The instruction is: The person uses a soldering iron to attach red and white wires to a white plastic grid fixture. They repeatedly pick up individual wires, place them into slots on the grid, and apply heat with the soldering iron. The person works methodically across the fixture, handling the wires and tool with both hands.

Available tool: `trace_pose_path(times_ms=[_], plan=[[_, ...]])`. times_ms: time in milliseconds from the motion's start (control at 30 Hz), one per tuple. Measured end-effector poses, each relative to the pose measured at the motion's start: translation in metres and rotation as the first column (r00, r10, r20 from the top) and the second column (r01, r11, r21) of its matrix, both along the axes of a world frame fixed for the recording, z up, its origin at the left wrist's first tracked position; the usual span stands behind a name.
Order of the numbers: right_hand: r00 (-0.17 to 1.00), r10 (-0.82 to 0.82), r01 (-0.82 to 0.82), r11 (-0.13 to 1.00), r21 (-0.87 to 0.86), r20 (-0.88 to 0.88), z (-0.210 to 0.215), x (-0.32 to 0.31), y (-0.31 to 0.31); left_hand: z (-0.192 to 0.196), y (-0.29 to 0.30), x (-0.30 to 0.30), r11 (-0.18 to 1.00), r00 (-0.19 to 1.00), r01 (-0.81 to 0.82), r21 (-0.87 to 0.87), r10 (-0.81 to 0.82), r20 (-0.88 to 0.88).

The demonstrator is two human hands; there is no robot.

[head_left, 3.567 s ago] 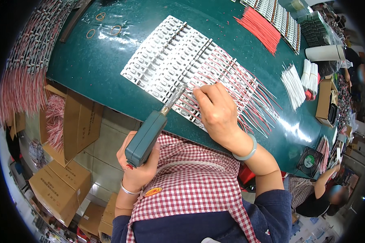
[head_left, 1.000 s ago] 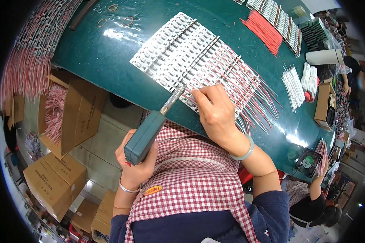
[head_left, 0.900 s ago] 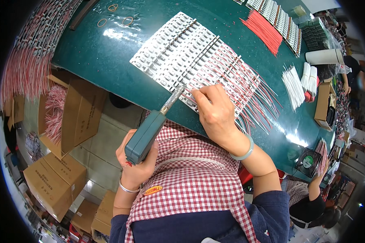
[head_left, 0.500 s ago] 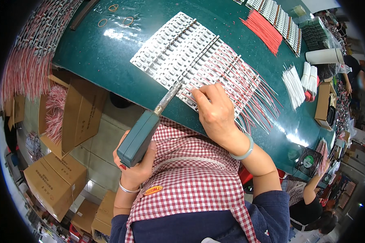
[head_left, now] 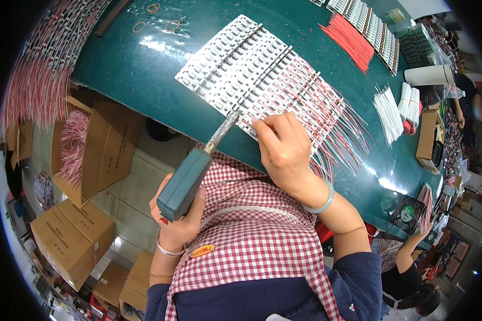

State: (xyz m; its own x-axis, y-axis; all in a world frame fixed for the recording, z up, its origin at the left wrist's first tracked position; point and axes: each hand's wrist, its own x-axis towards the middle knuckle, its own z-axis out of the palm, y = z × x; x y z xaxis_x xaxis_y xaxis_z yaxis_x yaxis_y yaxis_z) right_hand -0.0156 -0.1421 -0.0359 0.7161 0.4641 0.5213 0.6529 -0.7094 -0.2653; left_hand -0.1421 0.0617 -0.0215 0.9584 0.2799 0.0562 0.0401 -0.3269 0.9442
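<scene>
My left hand (head_left: 183,227) is wrapped round the handle of a green soldering gun (head_left: 186,179). The gun's metal barrel slants up and right, its tip at the near edge of a white circuit board panel (head_left: 222,67) with many small units in rows. Just right of that tip, my right hand (head_left: 284,147) has thumb and forefinger pinched on a thin wire (head_left: 248,123), largely covered by the fingers. Red and white wires (head_left: 332,125) lie across the panel's right part and hang past its right edge.
Red wires (head_left: 348,44) and white wires (head_left: 388,115) lie in bundles on the green table (head_left: 128,69). Rubber bands (head_left: 172,25) are at the far left. Wired boards (head_left: 48,59) pile up on the left above cardboard boxes (head_left: 72,241). Another person (head_left: 409,273) works at right, near a fan (head_left: 408,212).
The soldering tip has shifted very slightly at the panel's near edge. Both hands keep their grips, and the panel stays where it was relative to the table.
</scene>
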Motion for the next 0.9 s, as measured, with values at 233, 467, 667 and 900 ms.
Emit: trace_pose_path(times_ms=[233, 467, 667, 900], plan=[[1.000, -0.005, 0.005, 1.000, 0.000, -0.020, 0.000, 0.000, 0.001, 0.006, -0.002, 0.004, 0.997, 0.999, 0.030, 0.068, -0.032, 0.021], [1.000, -0.018, 0.017, 1.000, -0.010, -0.023, -0.002, 0.000, 0.001, 0.003, -0.003, 0.005, 0.995, 0.998, 0.040, 0.093, -0.045, 0.046], [0.999, -0.020, 0.019, 1.000, -0.010, -0.035, -0.001, -0.001, 0.002, 0.005, -0.001, 0.002, 0.997, 1.000, 0.027, 0.066, -0.028, 0.004], [0.999, -0.019, 0.019, 1.000, -0.012, -0.044, -0.001, -0.001, 0.002, -0.006, 0.002, -0.010, 0.996, 0.996, -0.083, 0.030, 0.082, 0.026]])
